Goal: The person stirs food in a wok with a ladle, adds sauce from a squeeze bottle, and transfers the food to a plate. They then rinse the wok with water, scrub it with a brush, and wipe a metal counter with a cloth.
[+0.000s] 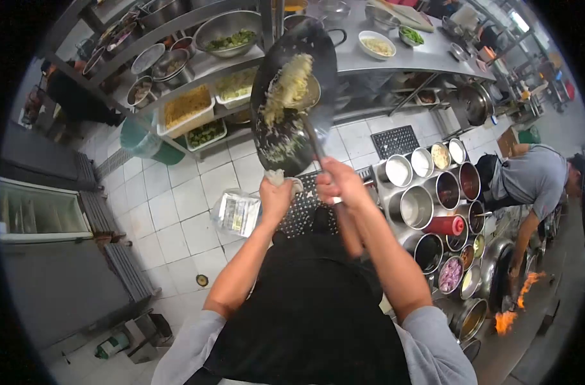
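A large black wok (pixel 263 96) is tilted steeply in front of me, with pale yellow-green food (pixel 292 80) in it. My left hand (pixel 277 196) is closed round a whitish cloth (pixel 292 183) at the wok's near edge. In my right hand (pixel 344 186), closed, is the handle of a ladle (pixel 313 138), whose bowl lies against the food inside the wok. More pale bits cling to the lower part of the wok. Whatever part of the wok the cloth covers is hidden.
Steel pots (pixel 416 206) of ingredients and a red bottle (pixel 446 225) stand at my right. Beyond them a co-worker (pixel 533 176) leans over a wok beside flames (pixel 517 305). Ahead runs a steel counter (pixel 363 61) with bowls; trays (pixel 186 112) sit on shelves at left.
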### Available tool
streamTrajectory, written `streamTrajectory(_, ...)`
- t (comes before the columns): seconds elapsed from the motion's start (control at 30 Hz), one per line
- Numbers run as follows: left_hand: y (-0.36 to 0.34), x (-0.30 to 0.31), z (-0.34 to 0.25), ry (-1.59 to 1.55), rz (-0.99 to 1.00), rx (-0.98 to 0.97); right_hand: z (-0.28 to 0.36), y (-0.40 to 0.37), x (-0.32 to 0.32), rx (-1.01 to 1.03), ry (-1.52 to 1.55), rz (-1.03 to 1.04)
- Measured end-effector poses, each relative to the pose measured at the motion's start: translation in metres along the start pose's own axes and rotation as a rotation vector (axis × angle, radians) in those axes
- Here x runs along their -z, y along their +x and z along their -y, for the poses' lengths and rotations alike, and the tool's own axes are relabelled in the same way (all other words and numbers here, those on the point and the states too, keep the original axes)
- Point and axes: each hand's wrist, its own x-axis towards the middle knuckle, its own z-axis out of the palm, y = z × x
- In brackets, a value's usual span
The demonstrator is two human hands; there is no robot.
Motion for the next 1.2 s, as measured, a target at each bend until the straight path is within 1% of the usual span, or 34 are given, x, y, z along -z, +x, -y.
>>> streamTrajectory(0.03, -0.004, 0.015, -0.02, -0.183, 0.207, 0.184, 0.005, -0.002, 0.01, -0.033, 0.021, 0.038)
streamTrajectory(0.07, -0.006, 0.017, -0.02, -0.179, 0.217, 0.181, 0.009, -0.004, 0.019, -0.064, 0.041, 0.072)
streamTrajectory(0.13, -0.013, 0.022, -0.018, -0.505, 0.256, 0.441, 0.013, -0.017, 0.036, -0.136, 0.067, 0.087)
streamTrajectory(0.17, -0.016, 0.024, 0.0, -0.548, 0.341, 0.511, 0.015, -0.025, 0.044, -0.161, 0.038, 0.034)
streamTrajectory(0.2, -0.028, 0.025, -0.004, -0.566, 0.327, 0.604, 0.017, -0.034, 0.051, -0.187, 0.012, -0.021)
streamTrajectory(0.23, -0.036, 0.027, 0.007, -0.639, 0.349, 0.627, 0.02, -0.043, 0.056, -0.177, 0.022, -0.028)
streamTrajectory(0.3, -0.047, 0.031, 0.012, -0.663, 0.416, 0.715, 0.031, -0.06, 0.067, -0.245, -0.165, -0.138)
streamTrajectory(0.33, -0.048, 0.033, 0.016, -0.675, 0.415, 0.746, 0.037, -0.065, 0.073, -0.234, -0.155, -0.15)
streamTrajectory(0.4, -0.046, 0.033, 0.014, -0.663, 0.423, 0.799, 0.059, -0.073, 0.091, -0.296, -0.088, -0.123)
streamTrajectory(0.43, -0.041, 0.029, 0.002, -0.654, 0.444, 0.783, 0.076, -0.077, 0.094, -0.305, 0.013, -0.083)
streamTrajectory(0.5, -0.033, 0.027, -0.023, -0.613, 0.363, 0.763, 0.113, -0.076, 0.107, -0.259, 0.059, -0.045)
streamTrajectory(0.53, -0.027, 0.028, -0.031, -0.602, 0.365, 0.763, 0.132, -0.072, 0.113, -0.239, 0.102, -0.01)
streamTrajectory(0.6, -0.015, 0.025, -0.042, -0.572, 0.403, 0.736, 0.179, -0.062, 0.127, -0.113, -0.045, 0.0)
streamTrajectory(0.67, -0.005, 0.02, -0.053, -0.551, 0.404, 0.71, 0.232, -0.041, 0.142, -0.021, -0.083, 0.008)
streamTrajectory(0.73, 0.002, 0.009, -0.08, -0.471, 0.322, 0.703, 0.28, -0.013, 0.152, 0.09, -0.219, -0.118)
streamTrajectory(0.8, 0.004, 0.005, -0.088, -0.459, 0.291, 0.68, 0.312, 0.021, 0.167, 0.199, -0.356, -0.191)
streamTrajectory(0.83, 0.004, 0.002, -0.092, -0.449, 0.271, 0.665, 0.325, 0.037, 0.177, 0.193, -0.355, -0.186)
streamTrajectory(0.9, -0.001, 0.002, -0.098, -0.432, 0.211, 0.675, 0.331, 0.08, 0.202, 0.329, -0.517, -0.338)
streamTrajectory(0.93, -0.004, -0.003, -0.104, -0.416, 0.171, 0.69, 0.332, 0.105, 0.22, 0.316, -0.51, -0.336)
streamTrajectory(1.0, -0.012, -0.014, -0.119, -0.371, 0.135, 0.699, 0.317, 0.141, 0.258, 0.37, -0.741, -0.465)
streamTrajectory(1.07, -0.016, -0.022, -0.128, -0.376, 0.079, 0.688, 0.303, 0.152, 0.272, 0.347, -0.707, -0.467)
streamTrajectory(1.1, -0.017, -0.024, -0.131, -0.387, 0.1, 0.688, 0.301, 0.155, 0.274, 0.331, -0.68, -0.464)
streamTrajectory(1.2, -0.025, -0.022, -0.127, -0.417, 0.038, 0.72, 0.317, 0.134, 0.262, 0.362, -0.733, -0.48)
